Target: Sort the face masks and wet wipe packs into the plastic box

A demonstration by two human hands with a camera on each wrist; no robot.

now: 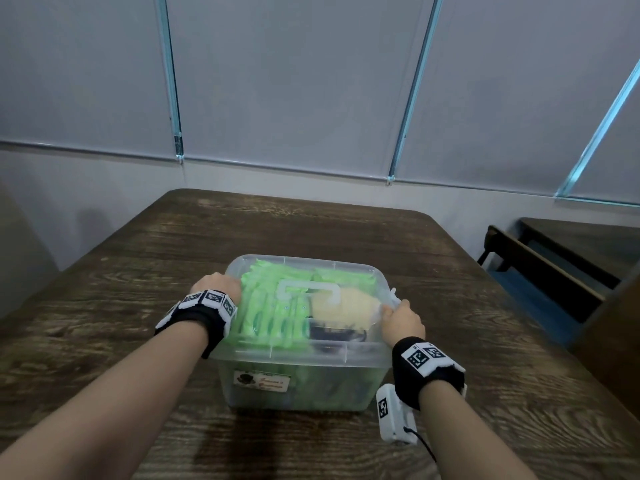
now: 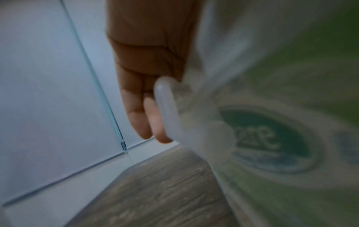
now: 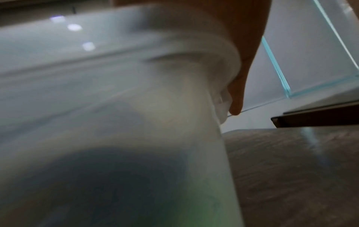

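Observation:
A clear plastic box stands on the wooden table with its lid and white handle on top. Through the lid I see green wet wipe packs on the left, and a pale yellow face mask over a dark one on the right. My left hand lies against the box's left side, its fingers straight behind the white latch. My right hand covers the right edge, one finger pointing down beside the right latch. A wipe pack label shows through the wall.
A dark wooden bench stands off the table's right edge. Grey blinds hang behind the table's far edge. The box's front wall carries a small sticker.

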